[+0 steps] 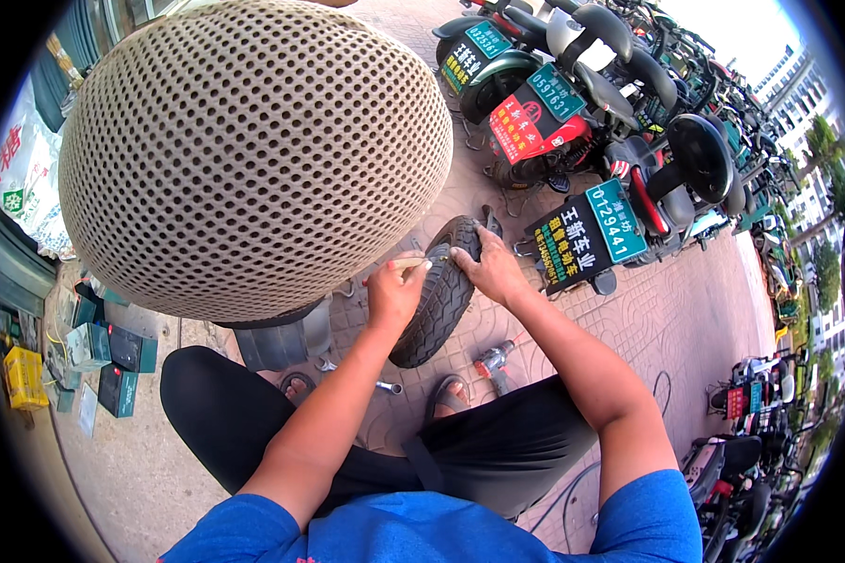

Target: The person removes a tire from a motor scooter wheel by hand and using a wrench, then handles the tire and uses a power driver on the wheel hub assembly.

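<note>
Just past centre toward 12 o'clock, the black ribbed rubber scooter tyre (pixel 438 302), likely stiff and heavy, stands upright on the paving, left hand (pixel 392 293) pinching a small pale tool, right hand (pixel 491 269) pressed on its tread.

Bright daylight, strong fisheye bend
Sky beyond the parked scooters (pixel 573 141) blows out white; the mesh seat cover (pixel 253 155) looms large but sharp, edges curve into a black rim.

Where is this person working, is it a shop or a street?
Probably an outdoor scooter repair spot on a brick pavement. Parked scooters stand in rows, both hands work on a black tyre, and small boxes lie on the ground.
</note>
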A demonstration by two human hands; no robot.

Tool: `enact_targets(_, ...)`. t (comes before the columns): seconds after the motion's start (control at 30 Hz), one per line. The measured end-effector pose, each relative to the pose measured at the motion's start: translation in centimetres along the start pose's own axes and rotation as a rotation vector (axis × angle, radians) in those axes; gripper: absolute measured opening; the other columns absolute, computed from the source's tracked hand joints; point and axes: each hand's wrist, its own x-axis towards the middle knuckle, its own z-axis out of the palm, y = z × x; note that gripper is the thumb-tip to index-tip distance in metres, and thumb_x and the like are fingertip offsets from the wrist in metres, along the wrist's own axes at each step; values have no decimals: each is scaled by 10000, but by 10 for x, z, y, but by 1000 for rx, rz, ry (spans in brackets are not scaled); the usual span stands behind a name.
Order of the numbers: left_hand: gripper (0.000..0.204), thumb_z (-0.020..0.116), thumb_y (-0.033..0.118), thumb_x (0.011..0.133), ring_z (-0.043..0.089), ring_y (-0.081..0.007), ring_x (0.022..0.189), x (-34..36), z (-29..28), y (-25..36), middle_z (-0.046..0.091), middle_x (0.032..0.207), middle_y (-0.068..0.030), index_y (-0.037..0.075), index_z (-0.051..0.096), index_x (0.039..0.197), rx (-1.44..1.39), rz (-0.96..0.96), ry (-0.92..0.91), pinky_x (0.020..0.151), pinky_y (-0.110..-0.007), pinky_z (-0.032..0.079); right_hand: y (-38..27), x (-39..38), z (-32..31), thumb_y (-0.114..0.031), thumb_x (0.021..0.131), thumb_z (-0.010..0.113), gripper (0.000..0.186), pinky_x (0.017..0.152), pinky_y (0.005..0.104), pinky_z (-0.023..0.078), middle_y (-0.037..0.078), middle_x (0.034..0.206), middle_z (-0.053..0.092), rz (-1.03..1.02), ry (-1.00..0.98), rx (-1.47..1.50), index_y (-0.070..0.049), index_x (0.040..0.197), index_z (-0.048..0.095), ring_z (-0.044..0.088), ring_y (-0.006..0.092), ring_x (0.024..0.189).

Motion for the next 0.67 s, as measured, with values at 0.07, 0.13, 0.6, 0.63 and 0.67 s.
enact_targets(0.07,172,802,136,910,766,-194,825,-2,0,-1,801,921,-110,28,793,1044,-28,2,20,772,-339,583,0,-1,1,-579,988,627,933,1201,444,410,317,1563,469,6,4,5,100,1573,370,502,429,1436)
enact_targets(0.13,171,793,149,908,767,-248,842,-6,1,-3,798,930,-119,37,790,1037,-53,-8,31,787,-359,582,1,-1,1,-581,988,627,939,1210,443,401,324,1565,464,11,-13,24,103,1575,364,487,431,1448)
enact_targets(0.6,195,802,151,912,786,-240,898,-5,0,-2,811,990,-114,36,802,1071,-10,16,30,834,-351,597,2,0,-1,-583,988,625,959,1212,438,398,356,1541,471,0,-36,44,122,1574,345,484,444,1444)
enact_targets(0.63,195,801,153,913,787,-242,902,-6,0,-3,812,996,-115,37,803,1071,-29,5,30,836,-353,597,2,0,-1,-585,987,625,962,1214,436,395,355,1542,470,10,-41,51,121,1576,343,479,442,1449)
enact_targets(0.67,195,800,155,914,788,-243,906,-6,1,-2,812,1002,-116,39,804,1071,-48,-7,30,837,-355,598,1,0,-2,-587,986,625,964,1217,434,392,354,1544,469,23,-42,51,120,1578,342,475,440,1454)
